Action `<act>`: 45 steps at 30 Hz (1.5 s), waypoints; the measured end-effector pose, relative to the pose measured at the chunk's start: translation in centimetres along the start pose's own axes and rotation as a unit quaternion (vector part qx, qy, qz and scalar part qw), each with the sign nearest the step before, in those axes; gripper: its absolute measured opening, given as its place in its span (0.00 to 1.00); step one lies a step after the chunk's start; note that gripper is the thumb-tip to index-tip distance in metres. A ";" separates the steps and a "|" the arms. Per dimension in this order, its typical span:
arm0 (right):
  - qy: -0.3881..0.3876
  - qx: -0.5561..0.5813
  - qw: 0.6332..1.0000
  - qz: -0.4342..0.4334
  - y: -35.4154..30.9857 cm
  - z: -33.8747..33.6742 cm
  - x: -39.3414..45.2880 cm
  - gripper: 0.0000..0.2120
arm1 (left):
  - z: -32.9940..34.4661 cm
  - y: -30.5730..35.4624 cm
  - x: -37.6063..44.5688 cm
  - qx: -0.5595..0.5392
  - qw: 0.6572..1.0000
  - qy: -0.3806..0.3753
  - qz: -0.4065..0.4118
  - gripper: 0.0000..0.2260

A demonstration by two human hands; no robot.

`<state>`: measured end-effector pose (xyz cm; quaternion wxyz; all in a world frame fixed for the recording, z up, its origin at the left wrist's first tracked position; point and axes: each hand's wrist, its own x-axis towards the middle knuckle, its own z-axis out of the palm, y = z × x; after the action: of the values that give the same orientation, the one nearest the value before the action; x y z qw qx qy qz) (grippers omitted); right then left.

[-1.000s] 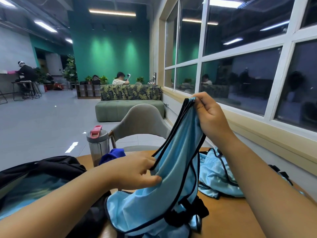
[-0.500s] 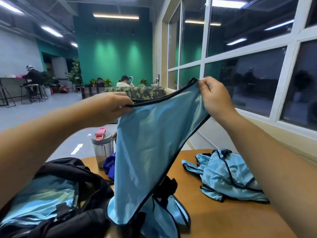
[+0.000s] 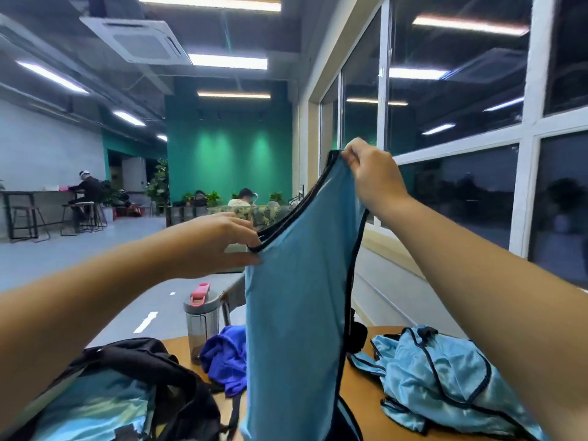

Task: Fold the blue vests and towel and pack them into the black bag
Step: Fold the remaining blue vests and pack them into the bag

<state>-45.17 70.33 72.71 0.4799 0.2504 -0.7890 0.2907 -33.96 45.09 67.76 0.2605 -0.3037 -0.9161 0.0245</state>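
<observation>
A light blue vest (image 3: 296, 313) with black trim hangs in the air over the table. My right hand (image 3: 372, 173) pinches its top edge high up. Lower and to the left, my left hand (image 3: 219, 243) pinches the trim of the same vest. The black bag (image 3: 136, 374) lies open at the lower left with light blue cloth (image 3: 92, 409) inside it. A second crumpled light blue vest (image 3: 445, 374) lies on the wooden table (image 3: 359, 396) at the right. The dark blue towel (image 3: 226, 358) is bunched behind the bag, partly hidden by the hanging vest.
A clear bottle (image 3: 202, 323) with a pink lid stands at the table's far edge beside the towel. A grey chair back (image 3: 234, 294) shows behind the vest. Windows run along the right wall. People sit far off across the room.
Both hands have lifted the vest higher, and it now hangs longer and narrower. My right hand rose well above my left. The view tilted upward.
</observation>
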 end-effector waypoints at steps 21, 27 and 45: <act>0.080 0.038 0.996 -0.032 -4.5 -7.4 6.3 0.19 | -7.9 -0.6 0.5 -0.002 0.984 0.180 -0.002 0.04; 0.065 0.056 0.996 -0.029 -4.4 -7.5 5.1 0.20 | -7.3 0.4 -0.6 -0.071 0.973 0.219 -0.020 0.19; 0.080 0.111 0.991 -0.011 -5.4 -12.2 2.7 0.20 | -9.9 6.5 -2.5 -0.414 0.883 0.192 -0.109 0.15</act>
<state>-35.16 74.76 80.85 0.5134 0.2872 -0.7082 0.3904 -23.83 47.87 73.80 0.2831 -0.2806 -0.8025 -0.4440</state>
